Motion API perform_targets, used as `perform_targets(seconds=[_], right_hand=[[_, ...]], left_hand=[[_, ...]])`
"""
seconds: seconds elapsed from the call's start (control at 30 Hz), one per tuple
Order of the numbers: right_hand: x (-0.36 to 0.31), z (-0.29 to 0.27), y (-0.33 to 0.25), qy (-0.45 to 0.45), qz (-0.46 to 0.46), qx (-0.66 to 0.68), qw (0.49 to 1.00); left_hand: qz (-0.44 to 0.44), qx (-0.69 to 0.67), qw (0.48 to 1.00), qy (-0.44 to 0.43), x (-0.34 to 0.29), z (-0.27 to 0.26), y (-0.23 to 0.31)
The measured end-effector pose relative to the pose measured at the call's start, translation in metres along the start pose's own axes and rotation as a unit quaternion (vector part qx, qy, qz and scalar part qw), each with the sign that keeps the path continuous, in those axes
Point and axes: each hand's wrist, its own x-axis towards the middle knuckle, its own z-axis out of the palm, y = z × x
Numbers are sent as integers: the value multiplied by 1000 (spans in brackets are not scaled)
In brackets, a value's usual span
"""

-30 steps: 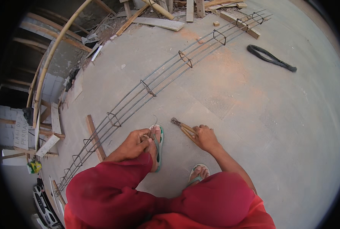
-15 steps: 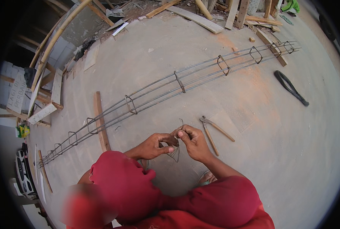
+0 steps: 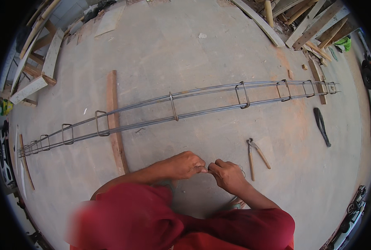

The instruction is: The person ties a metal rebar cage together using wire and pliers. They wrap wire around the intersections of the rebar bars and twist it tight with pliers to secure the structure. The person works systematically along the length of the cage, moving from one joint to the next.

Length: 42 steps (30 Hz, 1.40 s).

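Note:
My left hand (image 3: 188, 165) is closed in a pinch, its fingertips almost meeting those of my right hand (image 3: 228, 177). My right hand is closed too, and a bit of thin wire (image 3: 242, 170) curves out beside its outer edge. What the left fingertips grip is too small to make out. Ahead of both hands a long rebar cage (image 3: 174, 106) with square stirrups runs left to right across the floor. Pincers (image 3: 262, 156) with spread handles lie on the concrete just right of my right hand.
Under the cage's left part lies a wooden beam (image 3: 118, 151), and another wood piece (image 3: 318, 79) supports its right end. A black looped strip (image 3: 321, 127) rests at the right. Timber planks (image 3: 260, 23) are piled at the far right, with a wooden frame (image 3: 52, 54) at far left.
My hands have drawn slightly apart, and the wire strands that hung below them no longer show there. The view has turned, shifting the cage and pincers in the picture.

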Motion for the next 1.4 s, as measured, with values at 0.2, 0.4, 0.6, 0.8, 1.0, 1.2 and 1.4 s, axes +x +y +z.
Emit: perform_targets(seconds=[0.2,0.4,0.6,0.8,1.0,1.2,1.4], right_hand=[[14,-7,-27,18,125,110,986],[28,-31,-70,-34,302,214,929],[25,-55,-111,-36,318,252,913],[38,-38,-67,84,313,150,934],[82,31,-30,60,247,196,947],[104,78,-27,43,197,174,964],[113,84,-15,88,144,217,962]], left_hand=[[40,-17,989,138,-10,0,-17],[60,36,981,183,-2,4,-28],[106,-125,986,42,-10,-27,-21],[-41,70,936,342,-36,-109,-26],[-47,263,855,444,-12,-86,-65],[-173,145,880,417,-2,-78,-54],[-187,110,884,415,-1,-81,-45]])
